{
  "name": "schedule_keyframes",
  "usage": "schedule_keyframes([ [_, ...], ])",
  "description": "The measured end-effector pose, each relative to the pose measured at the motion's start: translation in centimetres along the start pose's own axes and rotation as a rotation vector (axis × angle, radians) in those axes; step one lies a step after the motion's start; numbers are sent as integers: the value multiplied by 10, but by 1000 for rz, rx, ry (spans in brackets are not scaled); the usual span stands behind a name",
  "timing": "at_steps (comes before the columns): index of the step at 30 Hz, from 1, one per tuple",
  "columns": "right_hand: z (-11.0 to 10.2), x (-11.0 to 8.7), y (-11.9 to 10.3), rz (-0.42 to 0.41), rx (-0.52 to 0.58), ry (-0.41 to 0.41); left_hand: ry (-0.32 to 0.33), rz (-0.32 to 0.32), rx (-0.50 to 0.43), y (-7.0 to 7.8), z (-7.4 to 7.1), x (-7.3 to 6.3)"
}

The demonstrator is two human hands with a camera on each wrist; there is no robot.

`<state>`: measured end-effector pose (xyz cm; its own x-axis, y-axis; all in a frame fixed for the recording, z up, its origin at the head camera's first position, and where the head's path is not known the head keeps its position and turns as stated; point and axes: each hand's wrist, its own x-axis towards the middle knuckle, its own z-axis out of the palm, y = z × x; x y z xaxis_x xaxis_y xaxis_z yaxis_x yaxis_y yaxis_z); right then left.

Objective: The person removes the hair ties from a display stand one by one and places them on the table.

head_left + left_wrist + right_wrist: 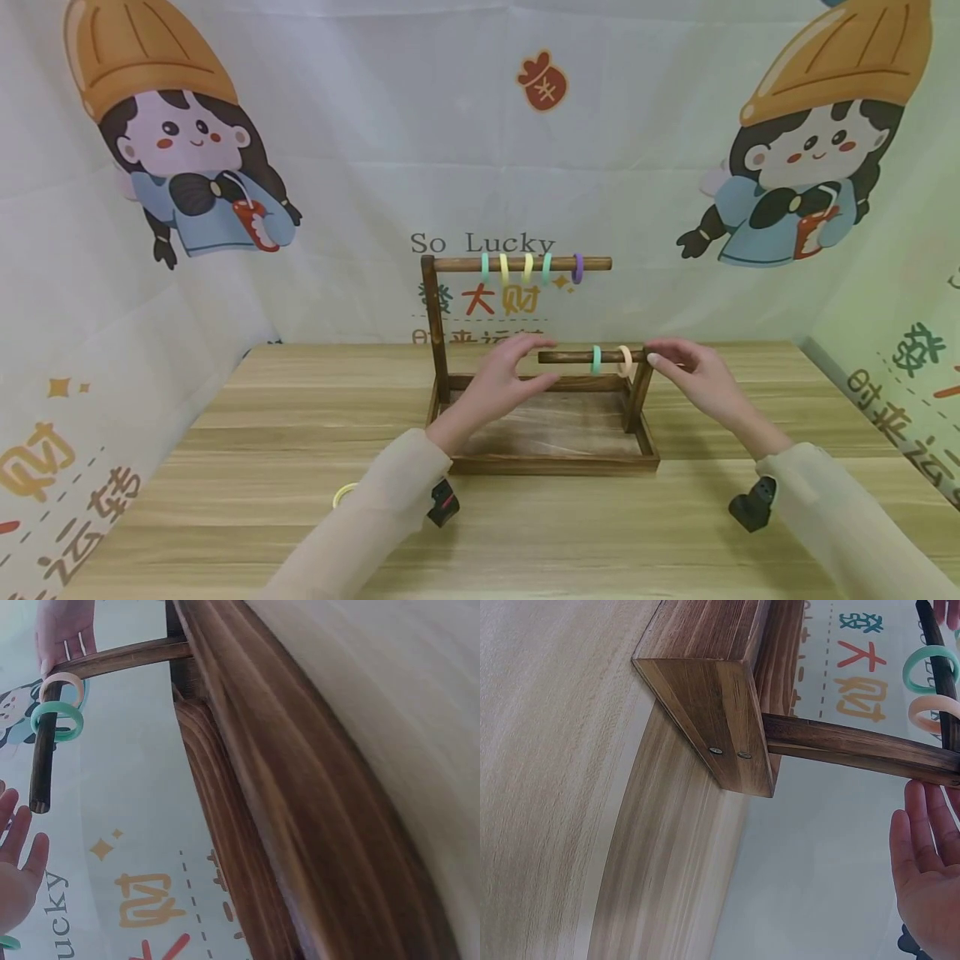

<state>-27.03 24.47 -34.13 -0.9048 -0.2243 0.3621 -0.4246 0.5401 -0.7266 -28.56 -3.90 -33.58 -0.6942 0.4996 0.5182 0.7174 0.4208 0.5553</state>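
A dark wooden rack point(555, 463) has a high bar point(450, 264) and a lower bar point(572, 357) on a short post point(638, 396). On the lower bar hang a mint-green ring point(596, 360) and a peach ring point(625, 361). My left hand point(504, 379) is around the lower bar's free end, thumb and fingers apart with no ring between them. My right hand point(701, 379) touches the top of the short post; its fingers point(928, 825) look fairly straight in the right wrist view.
Several green and yellow rings and one purple ring point(577, 268) hang on the high bar. A yellow ring point(343, 493) lies on the wooden table point(300, 400), partly hidden by the left sleeve. A printed cloth backdrop point(360, 125) stands behind and at both sides.
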Motion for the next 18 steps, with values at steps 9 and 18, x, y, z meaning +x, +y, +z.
schedule_keyframes([
  [9,0,0,1,2,10,-4,-77,-6,24,7,6,20],
  [18,0,0,1,4,7,-5,-129,-16,20,18,11,32],
])
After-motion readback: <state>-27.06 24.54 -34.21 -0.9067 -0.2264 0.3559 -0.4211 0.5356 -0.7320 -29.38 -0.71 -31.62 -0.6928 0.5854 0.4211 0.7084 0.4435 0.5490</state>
